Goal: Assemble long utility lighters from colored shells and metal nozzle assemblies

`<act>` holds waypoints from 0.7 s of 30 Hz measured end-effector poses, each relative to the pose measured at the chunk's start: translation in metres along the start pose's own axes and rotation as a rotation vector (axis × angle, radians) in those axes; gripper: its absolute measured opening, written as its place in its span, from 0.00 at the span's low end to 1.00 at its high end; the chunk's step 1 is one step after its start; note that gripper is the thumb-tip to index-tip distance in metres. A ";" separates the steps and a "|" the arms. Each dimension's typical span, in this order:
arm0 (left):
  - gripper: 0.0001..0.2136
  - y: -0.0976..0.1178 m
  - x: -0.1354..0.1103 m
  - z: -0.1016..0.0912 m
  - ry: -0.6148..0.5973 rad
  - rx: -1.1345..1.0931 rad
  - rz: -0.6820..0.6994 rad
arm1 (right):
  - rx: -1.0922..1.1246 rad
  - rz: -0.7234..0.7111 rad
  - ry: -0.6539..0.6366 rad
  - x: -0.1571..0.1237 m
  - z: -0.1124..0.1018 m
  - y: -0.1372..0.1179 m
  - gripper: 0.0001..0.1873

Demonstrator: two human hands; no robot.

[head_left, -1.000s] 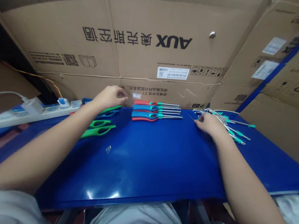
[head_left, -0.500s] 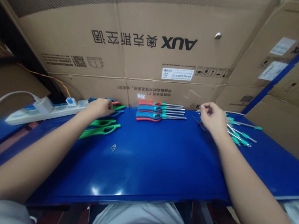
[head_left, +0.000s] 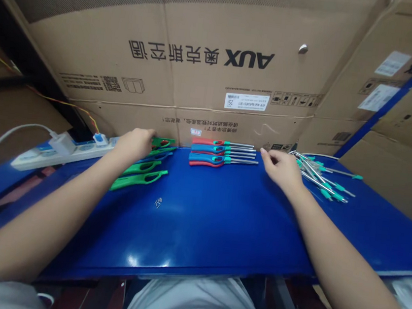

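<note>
My left hand (head_left: pixel 135 142) is closed round the end of a green plastic handle (head_left: pixel 164 143) at the back left of the blue table (head_left: pixel 213 224). More green and blue handles (head_left: pixel 140 174) lie fanned out just in front of it. Three assembled red-and-blue tools with metal shafts (head_left: pixel 209 154) lie side by side at the back centre. My right hand (head_left: pixel 281 168) rests to their right with its fingers curled; whatever they hold is hidden. Right of that hand is a pile of thin metal rods with teal tips (head_left: pixel 322 180).
Large cardboard boxes (head_left: pixel 202 60) stand directly behind the table and at the right. A white power strip (head_left: pixel 61 150) with plugs and cables lies at the back left. A tiny white scrap (head_left: pixel 158 201) lies on the table.
My left hand has taken hold of a green handle and lifted its end slightly. My right hand moved left from the rod pile toward the assembled tools.
</note>
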State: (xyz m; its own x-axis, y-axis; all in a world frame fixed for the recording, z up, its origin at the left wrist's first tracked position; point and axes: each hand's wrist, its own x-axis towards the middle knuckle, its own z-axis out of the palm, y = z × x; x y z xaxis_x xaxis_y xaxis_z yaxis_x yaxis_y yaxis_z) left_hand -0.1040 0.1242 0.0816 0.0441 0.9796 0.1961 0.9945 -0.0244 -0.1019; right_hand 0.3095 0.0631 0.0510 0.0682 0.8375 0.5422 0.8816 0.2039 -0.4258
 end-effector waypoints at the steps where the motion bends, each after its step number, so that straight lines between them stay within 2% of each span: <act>1: 0.20 0.002 -0.001 0.001 0.000 0.004 0.018 | -0.005 -0.009 -0.018 -0.001 0.000 -0.002 0.27; 5: 0.22 0.004 0.000 0.015 -0.017 -0.012 0.052 | -0.021 -0.022 -0.061 -0.002 0.000 -0.006 0.27; 11: 0.19 -0.006 0.007 0.034 -0.073 -0.082 0.115 | -0.024 -0.040 -0.076 -0.002 0.000 -0.004 0.27; 16: 0.23 -0.013 0.013 0.034 -0.124 -0.127 0.163 | -0.034 -0.035 -0.071 -0.002 0.000 -0.003 0.26; 21: 0.27 -0.016 0.016 0.031 -0.143 -0.136 0.148 | -0.038 -0.026 -0.084 -0.002 0.000 -0.004 0.26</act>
State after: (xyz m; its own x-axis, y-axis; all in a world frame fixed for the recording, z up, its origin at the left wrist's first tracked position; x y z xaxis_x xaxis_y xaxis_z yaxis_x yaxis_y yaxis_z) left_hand -0.1224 0.1467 0.0565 0.1862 0.9813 0.0478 0.9822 -0.1871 0.0149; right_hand 0.3063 0.0611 0.0518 0.0070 0.8720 0.4894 0.8998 0.2080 -0.3836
